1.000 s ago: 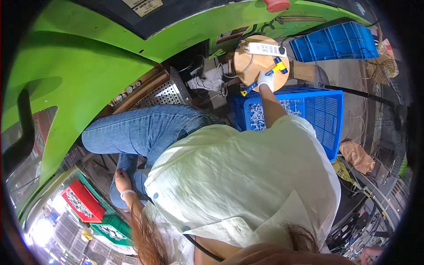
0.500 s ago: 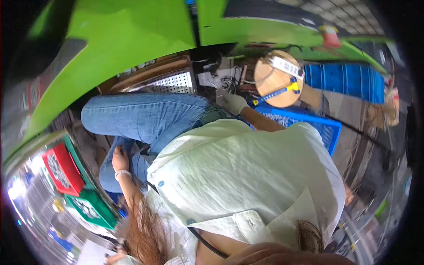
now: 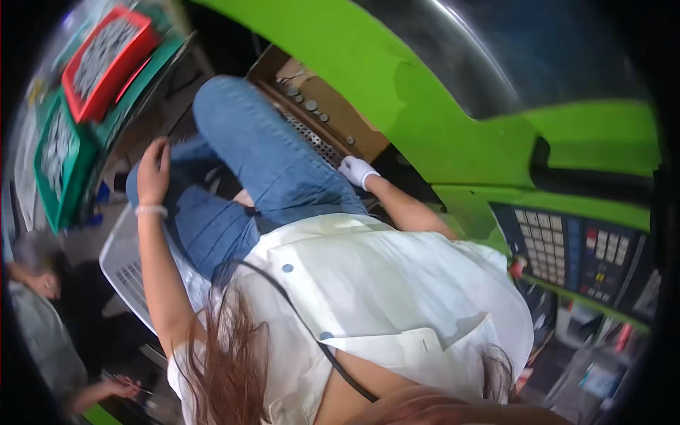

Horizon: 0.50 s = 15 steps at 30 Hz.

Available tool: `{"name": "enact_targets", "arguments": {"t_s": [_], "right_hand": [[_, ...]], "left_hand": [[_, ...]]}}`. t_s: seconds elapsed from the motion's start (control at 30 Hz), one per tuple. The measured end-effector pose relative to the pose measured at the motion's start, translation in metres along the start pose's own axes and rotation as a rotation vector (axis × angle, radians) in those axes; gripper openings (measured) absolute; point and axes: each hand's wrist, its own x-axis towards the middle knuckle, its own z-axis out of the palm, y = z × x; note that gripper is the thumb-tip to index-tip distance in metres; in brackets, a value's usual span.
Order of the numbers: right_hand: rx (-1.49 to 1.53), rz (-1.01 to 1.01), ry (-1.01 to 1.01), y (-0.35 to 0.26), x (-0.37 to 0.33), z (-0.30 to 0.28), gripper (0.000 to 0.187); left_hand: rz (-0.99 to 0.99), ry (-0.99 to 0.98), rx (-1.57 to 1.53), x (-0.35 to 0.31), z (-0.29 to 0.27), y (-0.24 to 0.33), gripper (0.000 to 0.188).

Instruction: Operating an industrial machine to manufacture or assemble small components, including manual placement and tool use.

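Note:
My left hand [image 3: 153, 173], bare with a light bracelet at the wrist, hangs beside my bent left knee. Its fingers reach forward, apart from the thumb, and nothing shows in them. A white glove covers my right hand [image 3: 358, 172], which is at the near end of a perforated metal tray [image 3: 322, 146], beside my right thigh. Blur and the small size hide how its fingers are set and whether they hold anything. Just beyond stands a wooden-sided box [image 3: 365, 120] with several small round grey metal parts [image 3: 312, 105] in it.
Left are a red bin [image 3: 145, 32] and a green bin [image 3: 74, 177] of small grey parts. A light plastic chair [image 3: 124, 273] is under me. A green machine [image 3: 418, 92] with a keypad panel [image 3: 542, 244] stands right. At lower left, another person's hand [image 3: 124, 386] holds something thin.
My view has turned to the right: the bins moved up in the picture and the keypad panel came in. The wooden disc with the blue-yellow tool and the blue crates left view.

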Motion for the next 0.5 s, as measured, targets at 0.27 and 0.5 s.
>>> {"name": "enact_targets", "arguments": {"t_s": [0.27,0.5], "right_hand": [[-0.182,0.246,-0.062,-0.02,0.078,-0.029,0.041],[-0.228,-0.124,-0.214,-0.165,0.215,0.068,0.039]], "left_hand": [[-0.107,-0.015,-0.255,0.078,0.033,-0.047,0.019],[0.041,-0.073,-0.178,0.124,0.02,-0.031,0.021]]}}
